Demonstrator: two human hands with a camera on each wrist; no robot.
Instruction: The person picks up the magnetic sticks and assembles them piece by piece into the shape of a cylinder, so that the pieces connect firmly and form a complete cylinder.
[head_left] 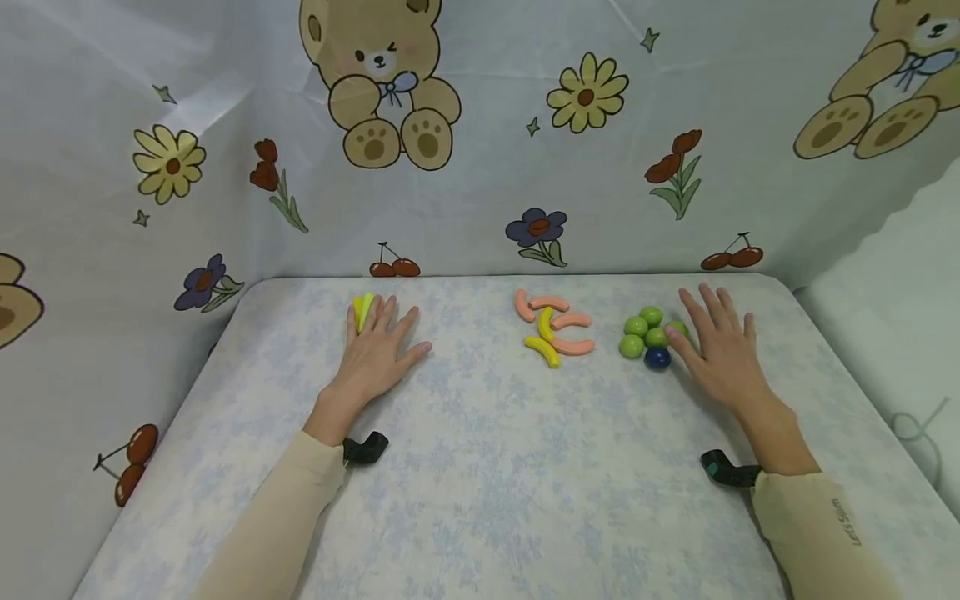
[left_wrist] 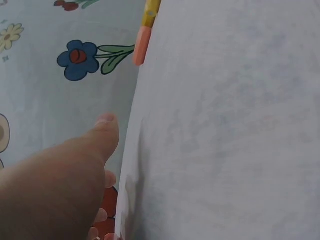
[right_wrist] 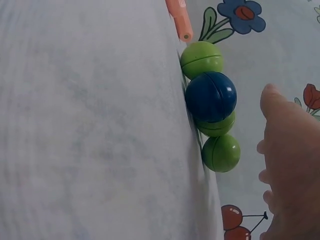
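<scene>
In the head view my left hand (head_left: 373, 358) lies at the far left of the table with its fingers spread. Beside and partly under its fingers is a small group of yellow and light green pieces (head_left: 363, 310); the hand hides the rest. On the right, my right hand (head_left: 720, 358) has straight, spread fingers and grips nothing. Its thumb is near several green balls (head_left: 632, 346) and a dark blue ball (head_left: 657, 358); in the right wrist view the thumb (right_wrist: 275, 105) stands apart from the blue ball (right_wrist: 211, 97).
Between the hands lie several curved pink sausage-like pieces (head_left: 573, 347) and two yellow banana-shaped pieces (head_left: 542, 350). A pale blue-patterned cloth covers the table (head_left: 480, 467). Behind it hangs a printed curtain (head_left: 480, 192) with bears and flowers. A thin cable (head_left: 918, 429) is at the right.
</scene>
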